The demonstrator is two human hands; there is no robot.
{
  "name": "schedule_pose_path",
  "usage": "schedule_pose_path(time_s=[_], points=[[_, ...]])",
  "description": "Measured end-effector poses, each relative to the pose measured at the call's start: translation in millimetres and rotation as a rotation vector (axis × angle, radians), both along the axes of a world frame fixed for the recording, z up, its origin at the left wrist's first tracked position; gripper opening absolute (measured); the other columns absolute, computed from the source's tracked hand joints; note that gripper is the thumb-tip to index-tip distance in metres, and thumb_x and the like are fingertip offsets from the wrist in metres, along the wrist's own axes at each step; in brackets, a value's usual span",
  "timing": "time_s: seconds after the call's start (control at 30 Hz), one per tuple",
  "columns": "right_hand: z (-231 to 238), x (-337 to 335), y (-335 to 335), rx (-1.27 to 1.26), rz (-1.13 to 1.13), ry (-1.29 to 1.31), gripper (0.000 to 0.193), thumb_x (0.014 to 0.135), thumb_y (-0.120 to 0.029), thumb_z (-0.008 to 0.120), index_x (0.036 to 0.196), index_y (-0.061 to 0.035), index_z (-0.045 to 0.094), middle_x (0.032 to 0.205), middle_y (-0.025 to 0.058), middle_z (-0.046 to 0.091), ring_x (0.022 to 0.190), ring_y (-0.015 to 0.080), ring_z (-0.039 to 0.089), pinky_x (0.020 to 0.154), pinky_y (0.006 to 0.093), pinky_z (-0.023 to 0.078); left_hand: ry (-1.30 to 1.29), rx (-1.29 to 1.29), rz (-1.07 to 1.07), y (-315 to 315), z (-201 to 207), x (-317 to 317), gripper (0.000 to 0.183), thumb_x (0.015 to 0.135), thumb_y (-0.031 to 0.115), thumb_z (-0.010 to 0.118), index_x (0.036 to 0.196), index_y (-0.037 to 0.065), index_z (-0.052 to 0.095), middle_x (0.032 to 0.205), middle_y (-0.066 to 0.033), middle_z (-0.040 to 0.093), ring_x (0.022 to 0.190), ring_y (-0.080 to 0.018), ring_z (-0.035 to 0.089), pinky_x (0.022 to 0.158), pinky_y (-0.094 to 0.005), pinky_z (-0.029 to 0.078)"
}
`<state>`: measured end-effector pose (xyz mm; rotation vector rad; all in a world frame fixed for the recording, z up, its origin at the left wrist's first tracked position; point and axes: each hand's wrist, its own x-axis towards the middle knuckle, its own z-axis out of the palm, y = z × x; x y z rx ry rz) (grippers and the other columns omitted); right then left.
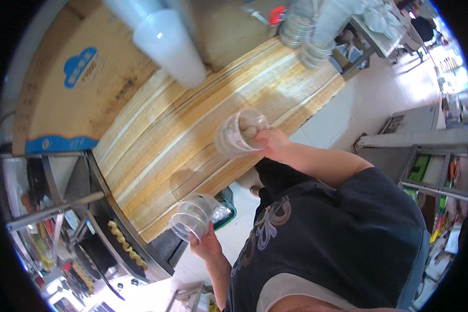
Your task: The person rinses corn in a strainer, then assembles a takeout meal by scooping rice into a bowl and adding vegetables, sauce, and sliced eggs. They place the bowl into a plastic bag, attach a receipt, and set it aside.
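My right hand [274,144] grips a clear plastic cup [240,131] by its side, tilted above the table. Inside that cup show a few pale, roundish pieces, too blurred to name. My left hand [207,244] is closed on clear plastic cups [193,216], which look nested and are held tilted at the table's near left edge. The fingers of both hands wrap partly behind the cups. Below and between the hands lies the wood-patterned tabletop [177,140].
A tall stack of translucent white cups [169,47] stands by a large cardboard box [114,62] with blue print. More clear cups [317,52] stand at the table's far right end. A green bin [226,210] sits below the near edge. Shelving with tools [431,171] is at right.
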<state>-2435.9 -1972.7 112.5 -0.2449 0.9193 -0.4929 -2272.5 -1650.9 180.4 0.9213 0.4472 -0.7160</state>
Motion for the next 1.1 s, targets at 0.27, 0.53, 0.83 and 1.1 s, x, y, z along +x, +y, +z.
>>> schedule_pose_path(time_s=[0.27,0.53,0.83,1.1], points=[[15.6,-215.3,-117.1,-0.223,-0.081,-0.131,0.058,0.073,-0.003,0.052,0.13,-0.006,0.043,0.125,0.0088,0.051,0.11,0.03,0.054,0.094,0.0546,0.042,-0.088,0.021,-0.206,-72.4,15.8,-44.8,0.062,0.073,0.01,0.047,0.134,0.009,0.041,0.133,-0.013,0.047,0.122,-0.0351,0.046,0.098,-0.0526,0.042],[38.9,-317.1,-274.3,-0.395,0.338,-0.038,0.054,0.07,-0.003,0.053,0.124,-0.0014,0.05,0.113,0.0094,0.058,0.104,0.0238,0.057,0.09,0.0411,0.047,-0.13,0.096,-0.29,-192.7,20.5,-126.4,0.063,0.073,0.009,0.046,0.135,0.009,0.039,0.137,-0.0132,0.044,0.125,-0.036,0.043,0.099,-0.0559,0.039],[61.5,-291.1,-384.2,-1.635,1.445,0.21,0.049,0.068,-0.002,0.05,0.115,-0.003,0.06,0.097,0.0063,0.063,0.088,0.0157,0.06,0.077,0.033,0.048,-0.088,0.011,-0.368,-269.0,23.8,-184.2,0.058,0.078,0.013,0.046,0.135,0.012,0.038,0.134,-0.0082,0.047,0.12,-0.0334,0.048,0.096,-0.0526,0.041],[85.0,-253.8,-385.5,-0.828,1.374,0.388,0.037,0.07,-0.014,0.06,0.105,-0.0028,0.063,0.086,0.0032,0.063,0.08,0.0145,0.058,0.069,0.0306,0.048,-0.103,0.108,-0.423,-303.0,19.2,-188.5,0.055,0.079,0.015,0.045,0.134,0.012,0.039,0.134,-0.0085,0.047,0.12,-0.0335,0.048,0.095,-0.052,0.041]])
